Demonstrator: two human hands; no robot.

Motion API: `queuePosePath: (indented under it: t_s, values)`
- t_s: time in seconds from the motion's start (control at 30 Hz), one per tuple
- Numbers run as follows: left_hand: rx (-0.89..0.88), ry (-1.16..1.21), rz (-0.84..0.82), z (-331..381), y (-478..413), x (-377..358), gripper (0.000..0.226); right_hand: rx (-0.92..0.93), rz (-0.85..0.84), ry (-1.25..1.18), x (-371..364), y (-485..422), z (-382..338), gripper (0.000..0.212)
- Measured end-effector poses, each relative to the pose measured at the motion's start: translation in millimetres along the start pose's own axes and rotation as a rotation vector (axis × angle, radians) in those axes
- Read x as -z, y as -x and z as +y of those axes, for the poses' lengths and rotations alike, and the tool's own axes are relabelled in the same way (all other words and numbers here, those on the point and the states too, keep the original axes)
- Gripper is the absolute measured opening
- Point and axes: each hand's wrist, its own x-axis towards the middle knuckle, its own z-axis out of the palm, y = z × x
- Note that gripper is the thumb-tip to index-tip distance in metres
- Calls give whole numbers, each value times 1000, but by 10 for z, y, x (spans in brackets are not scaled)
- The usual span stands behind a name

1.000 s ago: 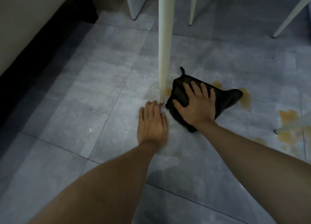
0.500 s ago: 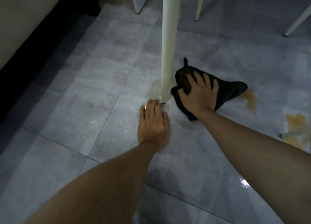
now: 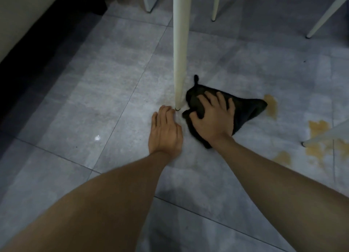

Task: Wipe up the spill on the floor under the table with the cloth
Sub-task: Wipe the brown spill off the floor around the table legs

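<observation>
Hands: two, both bare. The left hand (image 3: 165, 131) lies flat on the floor, fingers straight and close together, holding nothing, fingertips just beside the foot of the nearest leg. The right hand (image 3: 212, 117) presses down on the cloth, fingers spread wide and slightly curled into the fabric.
Cloth: one, black (image 3: 245, 110), bunched on the floor just right of the nearest leg; a small loop sticks up at its far edge, and its right corner touches a stain.
Spill: brownish patches (image 3: 272, 106); one at the cloth's corner, a larger broken group (image 3: 319, 128) further right near another leg.
Legs: five pale ones counted. The nearest leg (image 3: 180, 49) stands between the hands; two more (image 3: 216, 4) lie beyond, one (image 3: 324, 13) slants at upper right, one (image 3: 324, 136) enters from the right edge.
Cut off: every leg's top leaves the view; the tabletop is unseen. The part of the cloth under the palm is hidden.
Floor: large grey tiles (image 3: 94, 100) with thin joints and small glints of light.
Room: dim; a pale furniture front over a dark base (image 3: 28, 62) runs along the left.
</observation>
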Motion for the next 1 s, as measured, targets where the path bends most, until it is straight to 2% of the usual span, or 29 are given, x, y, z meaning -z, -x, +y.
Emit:
queuePosePath:
  t_s: [0.07, 0.13, 0.3, 0.4, 0.47, 0.53, 0.63, 0.7, 0.8, 0.9, 1.0]
  values:
    - [71, 166, 16, 32, -1, 73, 47, 93, -74, 11, -10, 144, -130, 65]
    - [144, 308, 25, 55, 20, 119, 47, 107, -98, 10, -6, 290, -181, 64]
    - [48, 258, 39, 92, 68, 156, 49, 234, -78, -11, 111, 913, 258, 57]
    - [-66, 111, -17, 112, 98, 108, 50, 32, -81, 75, 235, 774, 509, 68]
    - [-195, -33, -63, 133, 104, 76, 49, -109, -91, 105, 223, 592, 425, 73]
    - [-250, -116, -74, 164, 80, 51, 47, -129, -102, 116, 175, 569, 253, 74]
    - [-186, -112, -48, 268, 76, 26, 48, -23, -122, 73, 176, 811, 212, 70]
    - [-164, -48, -59, 395, 44, -4, 41, -11, -71, 58, 224, 1033, 382, 68]
    - [-273, -24, -146, 681, -17, -126, 41, -115, -66, 105, 313, 1008, 731, 74]
    - [-174, -38, -138, 863, -69, -316, 47, -271, -45, 103, 362, 592, 851, 80]
    - [-128, -112, -124, 871, -75, -426, 50, -265, -30, 95, 299, 493, 755, 77]
